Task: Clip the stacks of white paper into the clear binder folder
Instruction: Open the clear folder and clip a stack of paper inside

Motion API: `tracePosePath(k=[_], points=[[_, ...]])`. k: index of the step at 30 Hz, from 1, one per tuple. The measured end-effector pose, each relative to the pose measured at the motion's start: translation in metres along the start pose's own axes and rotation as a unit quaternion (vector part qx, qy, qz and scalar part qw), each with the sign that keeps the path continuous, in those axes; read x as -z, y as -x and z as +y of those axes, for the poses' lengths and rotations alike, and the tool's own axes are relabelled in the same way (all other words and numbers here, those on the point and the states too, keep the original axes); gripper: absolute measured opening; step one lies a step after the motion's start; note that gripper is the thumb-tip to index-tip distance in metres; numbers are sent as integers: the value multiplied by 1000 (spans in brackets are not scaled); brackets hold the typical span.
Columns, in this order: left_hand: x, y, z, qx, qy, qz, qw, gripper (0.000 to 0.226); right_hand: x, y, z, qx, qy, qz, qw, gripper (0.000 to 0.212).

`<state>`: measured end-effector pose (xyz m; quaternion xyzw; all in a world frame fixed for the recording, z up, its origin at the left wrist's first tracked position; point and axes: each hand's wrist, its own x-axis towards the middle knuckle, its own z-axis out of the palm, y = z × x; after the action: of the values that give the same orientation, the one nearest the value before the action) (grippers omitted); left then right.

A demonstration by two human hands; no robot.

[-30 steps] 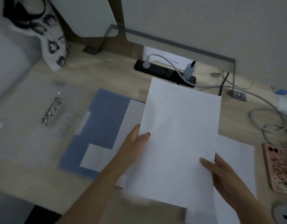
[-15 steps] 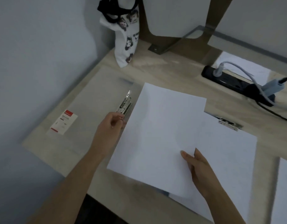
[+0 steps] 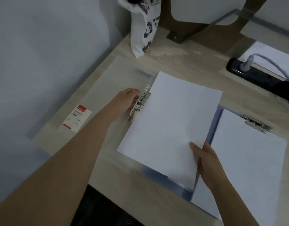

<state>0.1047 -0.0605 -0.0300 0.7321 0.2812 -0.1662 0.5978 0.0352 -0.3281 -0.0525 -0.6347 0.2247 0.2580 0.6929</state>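
The clear binder folder lies open on the desk's left part, with a metal clip along its middle. My left hand rests against the clip's left side, fingers on its lever. A stack of white paper lies slanted over the folder's right half, its left edge at the clip. My right hand pinches the stack's lower right edge. A blue folder lies partly under the stack, with more white paper under its own metal clip.
A printed white tote bag hangs at the desk's back left. A black power strip with a grey cable sits at the back right. A red-and-white label shows through the clear cover. The desk edge runs close in front.
My left hand let go of the paper and went to the clear folder's clip. My right hand carried the stack left until its edge reached the clip. The view swung left.
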Motion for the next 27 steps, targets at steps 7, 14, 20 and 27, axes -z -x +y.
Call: tracePosePath(k=[7,14,20,27], points=[[1,-8,7,5,-64,-37,997,32,-3,0,6,11,25,7,1000,21],[2,-4,4,-14,-35,-47,998,29,-2,4,14,16,26,-5,1000,22],[1,-1,10,-7,-17,-39,999,25,-3,3,17,14,26,12,1000,21],[9,23,4,5,5,-48,999,25,-5,4,18,14,17,18,1000,22]])
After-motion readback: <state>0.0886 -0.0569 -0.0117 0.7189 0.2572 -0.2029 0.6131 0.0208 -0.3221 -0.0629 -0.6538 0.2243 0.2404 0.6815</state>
